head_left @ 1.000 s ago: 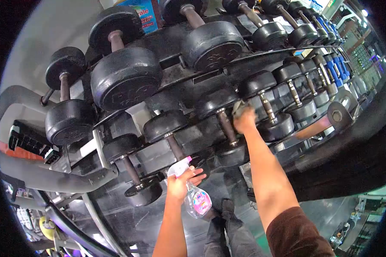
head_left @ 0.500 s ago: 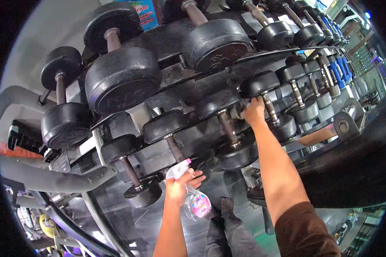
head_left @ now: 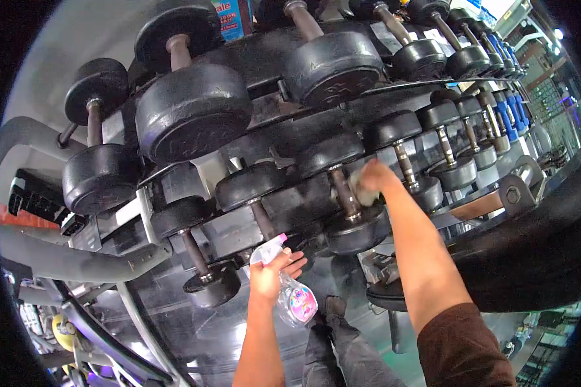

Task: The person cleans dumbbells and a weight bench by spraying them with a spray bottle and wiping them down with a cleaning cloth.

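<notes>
My left hand point(head_left: 271, 274) is wrapped round the neck of a clear spray bottle point(head_left: 298, 304) with a pink nozzle tip and a pink label, some fingers stretched out. Up and to the right, my right hand point(head_left: 377, 177) grips a pale cloth point(head_left: 365, 192), slightly blurred. The cloth is beside the handle of a black dumbbell point(head_left: 344, 193) on the lower tier of the rack. Another black dumbbell point(head_left: 403, 161) sits just right of that hand. Above the bottle is the handle of a further dumbbell point(head_left: 263, 219).
Large black dumbbells point(head_left: 193, 113) line the upper tier, with a blue and red packet point(head_left: 234, 19) behind them. Blue dumbbells point(head_left: 511, 116) stand at the far right. A grey machine frame point(head_left: 84, 258) is at left and a black padded bench point(head_left: 497, 258) at right.
My right hand has moved slightly left and down with the cloth, which now shows more beside the dumbbell handle. My left hand still holds the bottle. The view has shifted a little.
</notes>
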A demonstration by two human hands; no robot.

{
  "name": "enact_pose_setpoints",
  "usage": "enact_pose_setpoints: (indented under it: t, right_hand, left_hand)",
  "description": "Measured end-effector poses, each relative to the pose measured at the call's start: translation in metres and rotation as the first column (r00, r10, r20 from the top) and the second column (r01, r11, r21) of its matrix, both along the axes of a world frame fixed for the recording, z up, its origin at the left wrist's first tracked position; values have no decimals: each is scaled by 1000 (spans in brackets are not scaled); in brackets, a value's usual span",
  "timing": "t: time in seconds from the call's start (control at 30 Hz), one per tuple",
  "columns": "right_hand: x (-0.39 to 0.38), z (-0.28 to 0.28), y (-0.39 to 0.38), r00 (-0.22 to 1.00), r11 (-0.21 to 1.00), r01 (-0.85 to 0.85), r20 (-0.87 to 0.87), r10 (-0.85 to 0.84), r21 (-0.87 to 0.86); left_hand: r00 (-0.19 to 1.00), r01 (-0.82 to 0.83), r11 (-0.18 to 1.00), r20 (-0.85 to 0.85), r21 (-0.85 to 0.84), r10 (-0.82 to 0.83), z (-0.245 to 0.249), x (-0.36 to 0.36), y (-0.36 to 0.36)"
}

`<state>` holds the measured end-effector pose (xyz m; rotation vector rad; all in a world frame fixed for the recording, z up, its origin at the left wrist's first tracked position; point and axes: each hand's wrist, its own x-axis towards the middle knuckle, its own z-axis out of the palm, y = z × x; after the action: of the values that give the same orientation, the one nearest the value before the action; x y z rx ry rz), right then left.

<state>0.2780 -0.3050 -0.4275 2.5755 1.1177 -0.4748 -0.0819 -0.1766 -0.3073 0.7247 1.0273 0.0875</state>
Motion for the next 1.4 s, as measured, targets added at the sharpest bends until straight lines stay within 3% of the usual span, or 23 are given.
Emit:
enact_pose_setpoints:
  t: [0.03, 0.17, 0.23, 0.33, 0.43, 0.47, 0.5, 0.57, 0.63, 0.7, 0.77, 0.83, 0.9, 0.93, 0.97, 1.0, 1.07, 1.13, 1.17, 1.2, 1.23, 1.3, 1.4]
  right_hand:
    - [7, -6, -1, 990, 1000, -14, 144, 11, 21]
    - [-23, -43, 7, 960, 997, 50, 277, -33, -55]
    - [-36, -37, 5, 984, 995, 94, 152, -96, 19]
    - [-55, 20, 20, 991, 972, -57, -129, 28, -230]
    - [-75, 58, 16, 969, 968, 229, -116, -217, 101]
    - [-88, 63, 20, 714, 597, 695, -285, -640, 401]
    - [-93, 56, 15, 748, 560, 634, -238, -620, 533]
    - [-119, 96, 23, 745, 444, 601, -264, -612, 665]
    - [-149, 108, 17, 844, 391, 418, -191, -501, 820]
    - [-194, 126, 2, 896, 236, 376, -287, -338, 896]
    - [-256, 154, -12, 806, -22, 566, -559, -194, 824]
    - [-302, 165, -49, 789, 56, 612, -604, -109, 789]
    - [-328, 149, -106, 541, 336, 801, -839, -56, 495]
    - [-340, 124, -141, 485, 366, 826, -871, -76, 428]
    - [-356, 101, -170, 418, 392, 850, -903, -100, 351]
    - [-374, 93, -187, 379, 339, 880, -922, -80, 332]
    - [-402, 80, -220, 311, 226, 928, -949, -42, 294]
    - [-421, 69, -260, 106, 325, 946, -947, -304, 1]
    - [-428, 62, -280, 23, 345, 928, -900, -436, -144]
    - [-440, 47, -304, 55, 458, 874, -901, -430, -165]
    - [-449, 30, -323, 94, 564, 807, -904, -418, -177]
    - [-471, 29, -327, 365, 779, 611, -824, -434, -140]
    - [-510, -24, -374, 360, 809, 544, -808, -467, -225]
  left_hand:
    - [1000, 0, 1000, 4, -1, 0, -1, -1, 0]
    - [1000, -15, 1000, 14, -16, 15, -3, -1, 1]
    - [1000, -8, 1000, 21, -26, 9, -4, -1, 1]
    - [1000, -9, 999, 26, -45, 11, -13, -3, -1]
    - [999, -17, 999, 43, -28, 18, -4, -1, 0]
    - [998, 18, 999, 53, -43, -16, -21, -6, 2]
    - [999, 7, 999, 43, -39, -6, -16, -5, 1]
    - [999, 12, 1000, 46, -16, -11, -11, -4, 1]
    - [999, 16, 1000, 33, -3, -16, -15, -3, 2]
    - [998, 23, 1000, 52, 1, -23, -16, -6, 2]
    - [998, 2, 1000, 66, 22, -4, -13, -6, -1]
    - [995, -10, 998, 95, 64, 4, -17, -10, -4]
    - [983, -12, 964, 177, 267, -37, -44, -14, -9]
    - [980, -58, 972, 197, 226, 12, -30, -16, -17]
    - [977, -100, 977, 206, 187, 60, -14, -25, -25]
    - [976, -91, 975, 213, 202, 47, -18, -41, -31]
    - [960, -209, 881, 261, 425, 102, -44, -85, -57]
    - [948, -306, 766, 255, 566, 190, -71, -137, -90]
    - [956, -287, 716, 141, 637, 257, -79, -161, -106]
    - [919, -361, 658, 135, 660, 369, -91, -179, -122]
    - [930, -290, 649, 47, 704, 365, -109, -198, -133]
    - [922, -128, 640, -147, 757, 359, -145, -234, -149]
    - [888, -175, 617, -148, 767, 436, -159, -243, -159]
